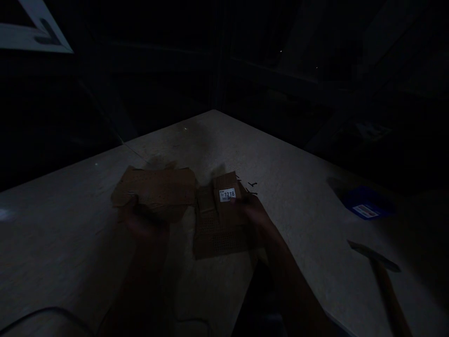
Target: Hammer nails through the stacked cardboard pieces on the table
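In dim light, my left hand (145, 225) is closed on the near edge of a flat brown cardboard piece (157, 185), with the thumb on top. My right hand (254, 213) grips the right side of a small folded cardboard box (228, 181), which carries a white label (227, 194) reading 1218. Beneath that box lies a perforated cardboard sheet (210, 243). Several dark nails (252, 184) are scattered just beyond my right fingers. The undersides of both hands are lost in shadow.
On the right of the pale tabletop (294, 187) lies a hammer (386, 281) with a wooden handle. Beyond it sits a blue packet (368, 203) with a label. A dark cable (52, 310) curves across the lower left. The table's far corner points away from me.
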Demonstrator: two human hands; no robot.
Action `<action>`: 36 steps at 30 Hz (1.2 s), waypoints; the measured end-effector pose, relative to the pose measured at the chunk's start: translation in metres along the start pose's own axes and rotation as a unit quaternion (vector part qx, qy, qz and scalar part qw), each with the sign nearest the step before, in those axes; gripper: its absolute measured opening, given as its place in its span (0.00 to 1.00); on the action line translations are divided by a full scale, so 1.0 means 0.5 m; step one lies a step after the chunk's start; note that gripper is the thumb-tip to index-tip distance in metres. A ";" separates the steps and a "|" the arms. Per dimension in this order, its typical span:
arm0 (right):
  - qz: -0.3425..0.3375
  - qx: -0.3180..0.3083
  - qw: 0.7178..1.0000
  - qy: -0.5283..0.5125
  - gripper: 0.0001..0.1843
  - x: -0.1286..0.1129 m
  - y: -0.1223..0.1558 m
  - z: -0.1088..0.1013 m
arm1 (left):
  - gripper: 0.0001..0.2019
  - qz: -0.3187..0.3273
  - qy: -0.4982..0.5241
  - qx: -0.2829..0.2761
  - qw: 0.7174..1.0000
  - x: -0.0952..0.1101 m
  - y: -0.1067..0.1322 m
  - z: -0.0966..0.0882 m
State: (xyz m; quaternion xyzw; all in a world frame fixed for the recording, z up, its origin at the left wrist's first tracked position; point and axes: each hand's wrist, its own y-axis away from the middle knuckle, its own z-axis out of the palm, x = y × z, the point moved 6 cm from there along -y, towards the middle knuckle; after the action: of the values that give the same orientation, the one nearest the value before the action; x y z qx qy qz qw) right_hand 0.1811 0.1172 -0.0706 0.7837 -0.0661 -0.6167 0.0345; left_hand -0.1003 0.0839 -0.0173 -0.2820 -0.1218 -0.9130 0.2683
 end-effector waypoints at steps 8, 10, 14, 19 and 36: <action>-0.051 0.133 0.974 -0.173 0.20 -0.027 0.098 -0.116 | 0.15 -0.001 -0.002 0.009 1.000 -0.006 0.008 0.007; -0.092 0.164 0.975 -0.121 0.19 -0.029 0.129 -0.138 | 0.14 -0.005 -0.005 0.022 1.000 -0.010 0.011 0.005; -0.244 0.207 0.945 0.073 0.16 -0.049 0.184 -0.158 | 0.14 -0.055 -0.019 0.070 0.996 -0.027 0.019 0.002; -0.432 0.142 0.853 0.255 0.25 -0.093 0.233 -0.093 | 0.11 -0.158 -0.088 0.137 0.974 -0.070 0.053 -0.011; -0.276 0.024 0.841 0.466 0.34 -0.063 0.246 0.091 | 0.12 -0.359 -0.143 0.044 0.921 -0.193 0.173 0.006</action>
State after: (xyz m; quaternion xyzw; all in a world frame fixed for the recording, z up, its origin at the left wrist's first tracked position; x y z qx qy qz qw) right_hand 0.1220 0.0013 -0.0345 0.9649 0.1621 -0.1615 -0.1287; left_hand 0.0166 0.0542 -0.0646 -0.3348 -0.2919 -0.8918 -0.0858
